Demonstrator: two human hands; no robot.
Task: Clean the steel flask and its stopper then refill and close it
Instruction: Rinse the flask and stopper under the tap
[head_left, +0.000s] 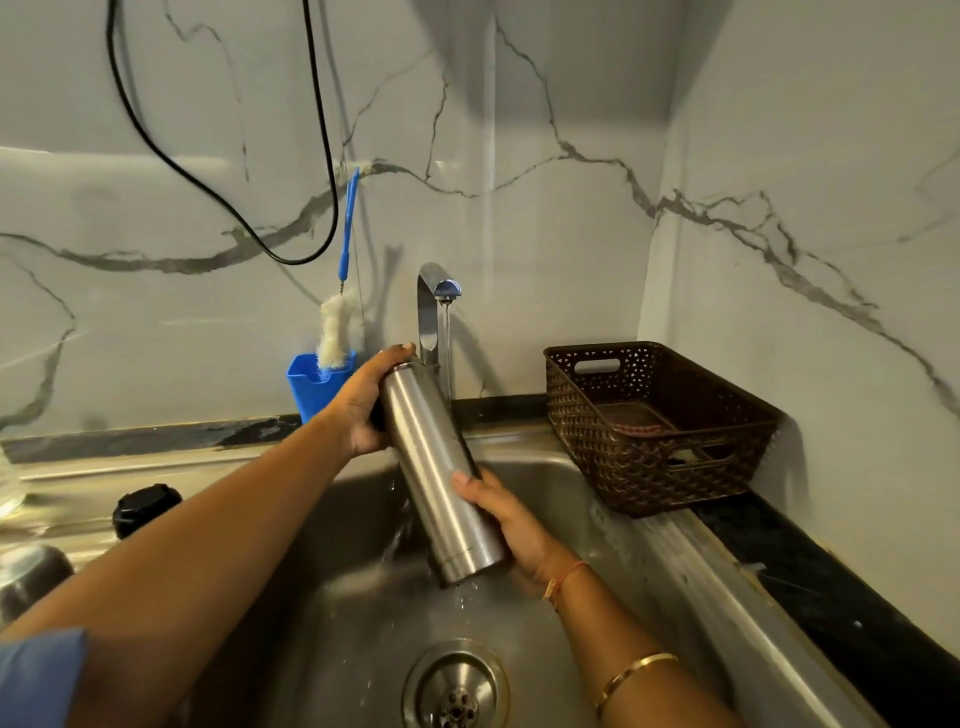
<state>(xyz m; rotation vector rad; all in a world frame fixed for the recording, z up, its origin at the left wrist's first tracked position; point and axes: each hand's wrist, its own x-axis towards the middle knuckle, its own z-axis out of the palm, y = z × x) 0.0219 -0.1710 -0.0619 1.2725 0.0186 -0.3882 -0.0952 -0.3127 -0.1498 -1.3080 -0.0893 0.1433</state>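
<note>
The steel flask (441, 478) is held tilted over the sink (337, 623), just in front of the running tap (434, 312). Its top is gripped by the left hand (363, 405) and its lower body by the right hand (511, 525). The black stopper (147, 509) is seen on the sink's left ledge.

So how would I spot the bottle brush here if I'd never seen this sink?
Find the steel tap at the back of the sink. Just left of it a blue holder stands against the marble wall. The bottle brush stands in it, with fluffy white bristles below a thin blue handle, unlike the black cable looping beside it.
</note>
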